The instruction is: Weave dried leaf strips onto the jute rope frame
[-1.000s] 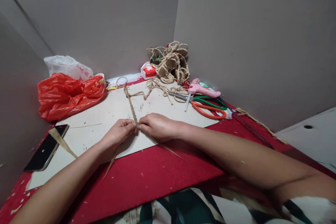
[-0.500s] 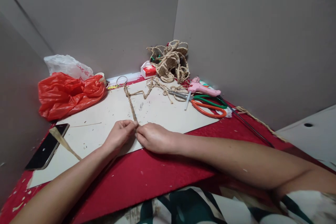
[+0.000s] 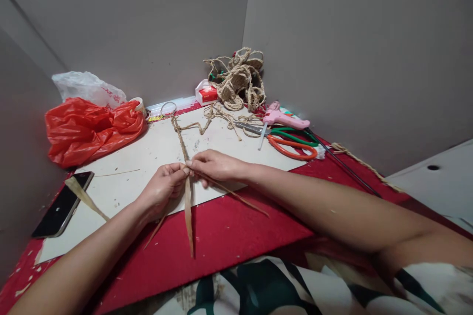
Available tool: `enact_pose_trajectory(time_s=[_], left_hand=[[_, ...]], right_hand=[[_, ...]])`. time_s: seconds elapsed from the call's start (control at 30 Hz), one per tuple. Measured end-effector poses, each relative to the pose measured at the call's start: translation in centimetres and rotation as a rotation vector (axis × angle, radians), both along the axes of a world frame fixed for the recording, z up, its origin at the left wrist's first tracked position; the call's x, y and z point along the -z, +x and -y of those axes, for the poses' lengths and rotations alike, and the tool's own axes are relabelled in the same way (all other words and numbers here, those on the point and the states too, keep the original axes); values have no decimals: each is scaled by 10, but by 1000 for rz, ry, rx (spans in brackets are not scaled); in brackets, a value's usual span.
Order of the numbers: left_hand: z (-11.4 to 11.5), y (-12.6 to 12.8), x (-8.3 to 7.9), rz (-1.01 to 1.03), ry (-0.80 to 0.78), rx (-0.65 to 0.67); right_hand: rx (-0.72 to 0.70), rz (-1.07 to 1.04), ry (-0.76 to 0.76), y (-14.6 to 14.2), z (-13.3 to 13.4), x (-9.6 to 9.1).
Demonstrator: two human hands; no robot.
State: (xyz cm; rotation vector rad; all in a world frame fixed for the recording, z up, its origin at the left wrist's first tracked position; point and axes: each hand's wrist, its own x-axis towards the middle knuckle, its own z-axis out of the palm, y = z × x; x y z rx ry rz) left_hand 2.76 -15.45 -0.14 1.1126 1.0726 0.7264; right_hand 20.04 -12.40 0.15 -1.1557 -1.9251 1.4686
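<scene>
Spreading underneath: red cloth [image 3: 229, 236], with a white board [image 3: 151, 150] lying on top. Red bag [image 3: 92, 130] is slumping at the board's far-left corner. Tangled cord bundle [image 3: 238, 81] is sitting past the far edge. Scissors [image 3: 272, 139] are lying by the right corner, phone [image 3: 61, 209] is straddling the left edge.

Left hand [image 3: 162, 189] and right hand [image 3: 219, 165] are meeting just inside the middle of the near edge. Fibre braid [image 3: 182, 141] is running from near the far edge down to both.

Grip: left thumb and forefinger are pinching the braid's near end, no gap showing beyond the fibre. Right thumb and forefinger are pinching right alongside; the other right fingers are curling under, partly hidden, can't tell what they're gripping. Wide strand [image 3: 188, 219] is extending from the pinch past the near edge; thin strand [image 3: 242, 199] is trailing off rightward. Wire ring [image 3: 168, 103] is resting near the braid's far end.
</scene>
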Motion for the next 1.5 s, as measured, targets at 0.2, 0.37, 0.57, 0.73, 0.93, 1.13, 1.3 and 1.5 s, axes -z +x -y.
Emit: enact_pose_trajectory(time_s=[0.2,0.37,0.57,0.73,0.93,1.13,1.3,1.5], left_hand=[[2,2,-4,-96,96,64],[-1,-3,-2,-370,353,144],[13,-2,-16,-1060,663,224],[30,9,-14,-1503,770,298],[50,23,-6,-1625,880,425],[67,23,-19,-1182,842,568],[25,4,-27,-614,750,-220],[-2,2,-5,-90,-17,33]], right_hand=[[-157,-58,-320,-2,-5,7],[-38,-108,-472,-7,-1,5],[134,-124,-318,-16,16,5],[179,-222,-409,-21,25,7],[151,-272,-412,-21,27,8],[127,-375,-642,-19,26,2],[76,-436,-652,-17,24,2],[13,-386,-621,-17,20,5]])
